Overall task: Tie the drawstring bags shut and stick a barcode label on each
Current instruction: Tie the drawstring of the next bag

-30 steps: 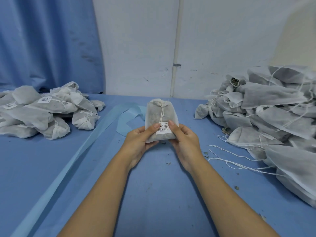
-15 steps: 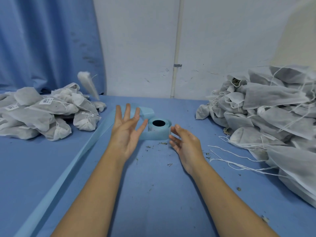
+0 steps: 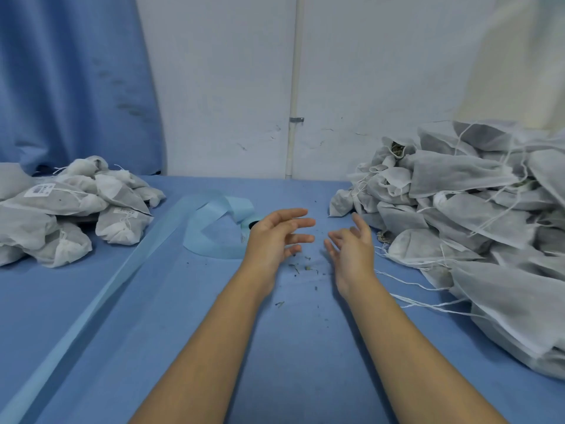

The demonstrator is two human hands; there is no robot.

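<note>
Between the two heaps, the left hand (image 3: 275,240) and the right hand (image 3: 351,252) hover just above the blue table (image 3: 290,347). Both are empty, with fingers spread wide and loosely bent.

The step in hand looks to be fetching an untied bag. The untied bags (image 3: 458,179) lie piled just outside the right hand, so that hand is the natural one to reach. It would do best to take one bag by the neck and lift it clear slowly, since the loose drawstrings (image 3: 406,276) trailing beside the right wrist could drag neighbouring bags along.

These bags are thin, grey-white and slumped, with dark filling showing through the cloth, and one mouth gapes at the top of the pile. The finished bags (image 3: 70,206), well beyond the left hand, are cinched, and one carries a barcode label (image 3: 39,190). The label roll (image 3: 248,226) peeps out from behind the left hand.
</note>
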